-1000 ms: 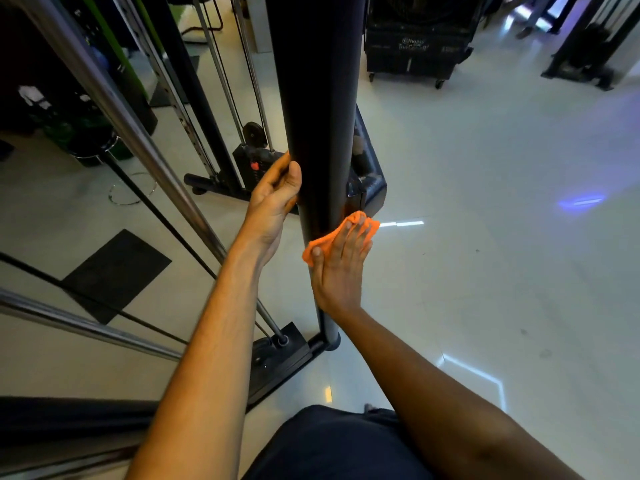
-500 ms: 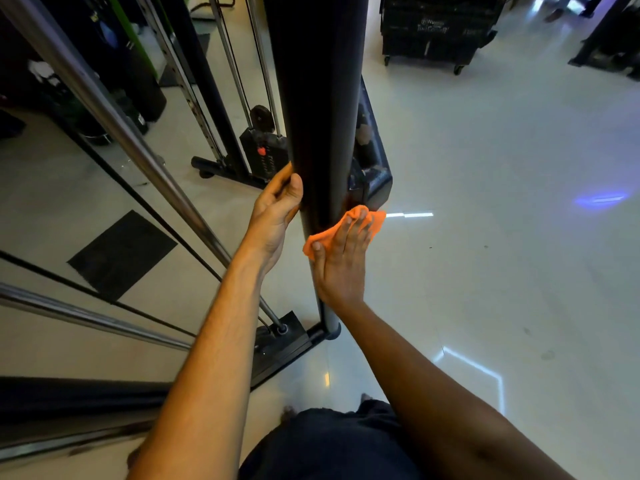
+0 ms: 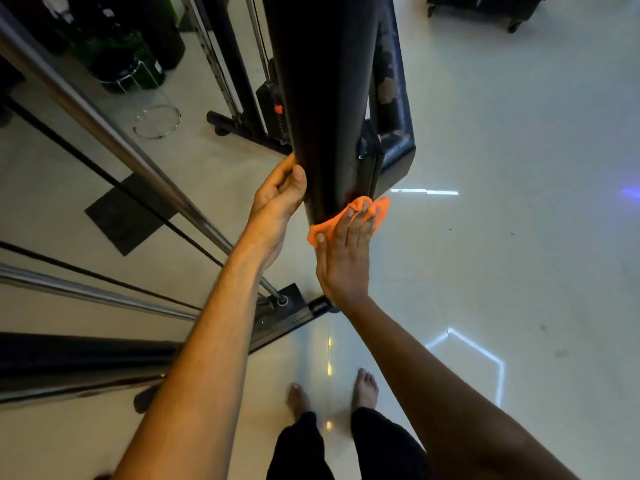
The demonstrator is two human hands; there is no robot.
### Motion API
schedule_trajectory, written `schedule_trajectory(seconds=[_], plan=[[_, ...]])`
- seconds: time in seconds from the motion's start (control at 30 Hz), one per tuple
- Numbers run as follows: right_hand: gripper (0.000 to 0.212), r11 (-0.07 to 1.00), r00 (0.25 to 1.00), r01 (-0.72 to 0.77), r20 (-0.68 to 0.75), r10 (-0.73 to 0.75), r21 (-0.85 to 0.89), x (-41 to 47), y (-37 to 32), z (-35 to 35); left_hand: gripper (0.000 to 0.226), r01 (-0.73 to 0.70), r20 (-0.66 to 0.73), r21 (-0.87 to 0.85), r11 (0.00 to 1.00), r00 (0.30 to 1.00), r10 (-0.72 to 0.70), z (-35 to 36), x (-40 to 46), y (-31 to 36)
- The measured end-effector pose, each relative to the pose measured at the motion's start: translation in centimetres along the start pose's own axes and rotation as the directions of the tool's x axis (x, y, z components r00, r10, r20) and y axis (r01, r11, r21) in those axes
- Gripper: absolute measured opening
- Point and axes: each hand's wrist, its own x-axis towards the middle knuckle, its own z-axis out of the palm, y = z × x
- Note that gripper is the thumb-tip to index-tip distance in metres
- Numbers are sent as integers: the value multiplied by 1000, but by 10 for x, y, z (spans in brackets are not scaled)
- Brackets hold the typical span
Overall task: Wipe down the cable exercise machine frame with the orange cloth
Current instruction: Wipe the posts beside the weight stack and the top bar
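Fingers of the right hand lie straight and close together, flat on the orange cloth, pressing it against the lower part of the black upright post of the cable machine frame. The cloth bunches under and just past the fingertips. To their left, the left hand curls around the post's other side, thumb on its front. Beyond the left hand's knuckles a chrome guide rod slants down to the base plate. Bare feet stand on the glossy floor below.
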Motion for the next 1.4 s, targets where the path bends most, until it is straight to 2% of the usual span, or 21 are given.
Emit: schedule_trajectory(seconds=[0.1,0.2,0.3,0.4,0.53,0.6,0.7,0.83,0.93,1.0,1.1,1.17,1.27,1.33,1.4], plan=[[86,995,999,-41,-17,43,92,2,-14,-2,55,7,19,3,1000,1000,-7,-4,3,-10],[76,981,989,-94,-93,111,168,11,-31,5,68,0,21,-12,1000,1000,0,-12,10,-19],[79,992,985,-73,-150,88,106,6,-17,26,67,-10,29,-22,1000,1000,10,-15,14,-38],[85,998,991,-51,-120,53,23,-16,18,55,65,-26,24,-32,999,999,26,-14,15,-60],[94,998,993,-59,-99,62,33,-41,41,76,66,-58,9,-47,997,998,59,-12,17,-85],[90,997,988,-36,-147,45,61,-31,35,72,72,-71,11,-50,996,997,72,-12,20,-94],[79,991,976,-15,-215,43,130,-17,24,69,67,-82,15,-56,995,996,83,-15,25,-108],[89,998,992,-1,-129,8,58,-51,69,100,68,-118,18,-17,993,993,118,-14,26,-133],[93,992,998,-52,-29,55,113,-77,103,116,63,-147,14,2,989,989,147,-15,29,-146],[88,984,997,-59,-43,67,169,-73,100,116,61,-156,16,37,987,988,155,-16,32,-157],[76,977,990,14,-138,16,215,-57,88,118,80,-141,28,56,988,990,140,-16,35,-185],[73,978,982,95,-181,-60,188,-57,98,129,89,-158,17,55,986,987,158,-15,38,-205],[83,982,977,168,-147,-155,83,-89,155,165,72,-222,-11,87,971,975,224,-11,38,-235],[88,985,988,136,-81,-128,106,-112,191,187,61,-253,-7,91,963,967,254,-12,44,-259],[86,975,988,147,-79,-135,170,-118,208,199,61,-268,-11,75,961,963,269,-13,48,-280]])
